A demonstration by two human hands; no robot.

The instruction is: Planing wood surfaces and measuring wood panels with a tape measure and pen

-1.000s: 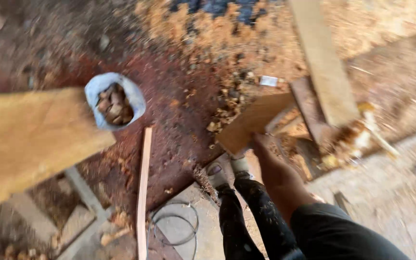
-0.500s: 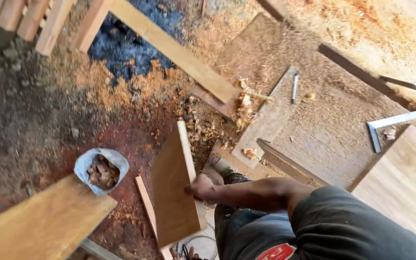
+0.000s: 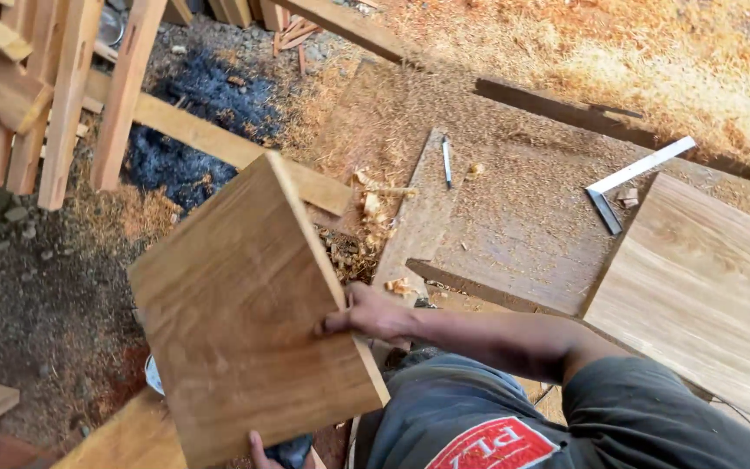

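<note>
Overhead, head view, one entry per item. Square wooden board (image 3: pixel 249 317): tan, flat-faced, held tilted in front of me above the ground, one corner pointing up toward the charred patch (image 3: pixel 186 130). My right hand (image 3: pixel 371 314): grip closed on the board's right edge, fingers wrapped over the face, forearm running back to my dark sleeve. My left hand (image 3: pixel 258 450): only fingertips show at the board's bottom edge, touching it; how tight that grip is I cannot tell.

Low work table (image 3: pixel 514 217): broad, dusted with sawdust, to the right of the board. On it: a pen (image 3: pixel 446 161) lying near the far edge; a metal try square (image 3: pixel 631 178) well apart from the pen; a second pale wooden panel (image 3: pixel 705 287) lying flat just beside the square. Wood shavings (image 3: pixel 366 230): heaped between the table and the held board. Long plank (image 3: pixel 210 139): lying across the ground behind the board. Upright timber slats (image 3: pixel 36 95): stacked at the far left.
</note>
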